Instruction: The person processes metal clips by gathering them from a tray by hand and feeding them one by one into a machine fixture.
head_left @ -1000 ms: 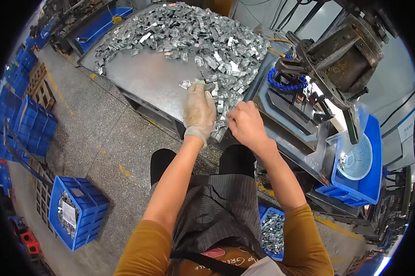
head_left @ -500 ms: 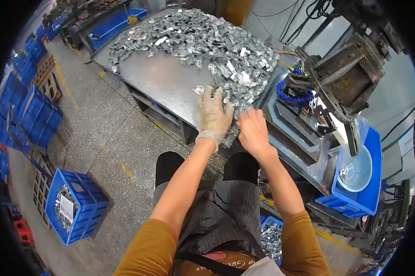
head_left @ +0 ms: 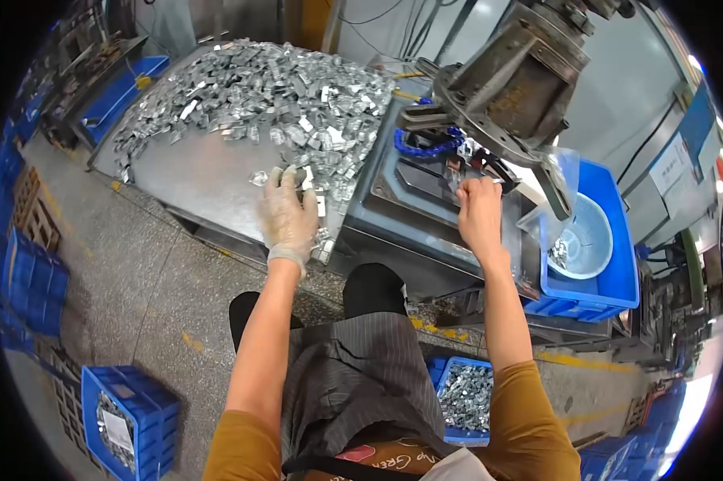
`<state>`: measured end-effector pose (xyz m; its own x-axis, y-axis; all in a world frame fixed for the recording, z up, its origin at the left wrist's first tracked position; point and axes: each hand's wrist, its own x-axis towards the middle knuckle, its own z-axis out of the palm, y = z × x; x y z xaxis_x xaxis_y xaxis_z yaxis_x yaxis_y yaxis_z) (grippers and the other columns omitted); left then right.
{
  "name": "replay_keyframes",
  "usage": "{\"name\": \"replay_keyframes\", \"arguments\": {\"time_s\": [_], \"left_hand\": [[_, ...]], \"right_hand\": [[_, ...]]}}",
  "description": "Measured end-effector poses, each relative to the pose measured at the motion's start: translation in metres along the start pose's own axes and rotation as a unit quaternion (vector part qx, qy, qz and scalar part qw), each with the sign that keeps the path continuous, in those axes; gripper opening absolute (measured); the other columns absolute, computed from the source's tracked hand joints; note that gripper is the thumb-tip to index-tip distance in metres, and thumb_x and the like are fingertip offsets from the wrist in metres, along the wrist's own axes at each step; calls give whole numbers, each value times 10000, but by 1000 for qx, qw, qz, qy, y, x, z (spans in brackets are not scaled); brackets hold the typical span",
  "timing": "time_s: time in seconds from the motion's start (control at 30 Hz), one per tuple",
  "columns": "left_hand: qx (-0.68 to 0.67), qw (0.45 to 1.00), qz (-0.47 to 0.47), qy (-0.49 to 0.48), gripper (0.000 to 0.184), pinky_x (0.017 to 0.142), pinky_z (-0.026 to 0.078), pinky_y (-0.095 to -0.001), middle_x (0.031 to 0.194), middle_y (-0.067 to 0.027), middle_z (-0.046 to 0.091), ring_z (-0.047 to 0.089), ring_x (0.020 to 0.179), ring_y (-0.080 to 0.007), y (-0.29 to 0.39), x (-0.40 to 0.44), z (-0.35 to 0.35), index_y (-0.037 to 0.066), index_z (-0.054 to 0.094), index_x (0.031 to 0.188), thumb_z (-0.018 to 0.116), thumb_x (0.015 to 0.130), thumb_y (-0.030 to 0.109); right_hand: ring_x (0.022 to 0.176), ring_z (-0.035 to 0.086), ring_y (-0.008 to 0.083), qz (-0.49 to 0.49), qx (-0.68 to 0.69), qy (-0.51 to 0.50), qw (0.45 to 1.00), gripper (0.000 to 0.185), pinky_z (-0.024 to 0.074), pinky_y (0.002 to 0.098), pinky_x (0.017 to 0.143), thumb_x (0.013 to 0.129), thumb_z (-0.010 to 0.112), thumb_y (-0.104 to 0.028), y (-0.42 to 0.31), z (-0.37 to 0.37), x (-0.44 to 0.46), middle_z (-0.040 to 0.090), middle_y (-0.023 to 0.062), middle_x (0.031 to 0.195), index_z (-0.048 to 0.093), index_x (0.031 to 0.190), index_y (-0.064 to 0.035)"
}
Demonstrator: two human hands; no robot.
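My left hand [head_left: 287,218], in a pale glove, rests on the metal table [head_left: 193,172] at the near edge of a heap of small shiny metal parts [head_left: 289,96]. Its fingers are spread, with a few parts at the fingertips. My bare right hand [head_left: 482,210] is over the machine bed [head_left: 425,196], its fingers pinched beside the black fixture [head_left: 429,178]. What it holds, if anything, is too small to make out. A blue coiled hose [head_left: 425,148] lies just beyond the fixture.
The heavy machine head [head_left: 514,80] overhangs the bed. At the right, a blue crate [head_left: 622,280] holds a light blue basket [head_left: 590,240]. Between my legs and right arm stands a bin of metal parts [head_left: 467,397]; another labelled crate [head_left: 149,425] is on the floor at lower left.
My right hand has moved from the edge of the heap rightwards to the machine's fixture. My left hand stays by the heap, and the whole view has turned to the right.
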<state>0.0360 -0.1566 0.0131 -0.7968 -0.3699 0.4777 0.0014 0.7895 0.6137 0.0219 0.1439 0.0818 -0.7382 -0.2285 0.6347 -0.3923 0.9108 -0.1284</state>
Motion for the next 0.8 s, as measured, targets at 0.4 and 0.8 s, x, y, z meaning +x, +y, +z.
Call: {"name": "replay_keyframes", "arguments": {"time_s": [0.4, 0.8], "left_hand": [[32, 999, -10, -7, 463, 1055, 375, -475, 1331, -205, 518, 478, 1229, -387, 0, -1, 1, 66, 580, 1268, 646, 838, 224], [33, 999, -2, -18, 432, 1053, 386, -461, 1321, -215, 531, 487, 1216, -390, 0, 1, -3, 45, 591, 1250, 638, 852, 206]], "right_hand": [[874, 511, 354, -12, -88, -16, 996, 68, 419, 463, 741, 804, 660, -43, 37, 10, -3, 548, 150, 900, 614, 852, -30], [925, 525, 341, -22, -107, -17, 994, 54, 437, 446, 770, 813, 658, -60, 45, 23, 7, 566, 140, 923, 639, 855, -32]]}}
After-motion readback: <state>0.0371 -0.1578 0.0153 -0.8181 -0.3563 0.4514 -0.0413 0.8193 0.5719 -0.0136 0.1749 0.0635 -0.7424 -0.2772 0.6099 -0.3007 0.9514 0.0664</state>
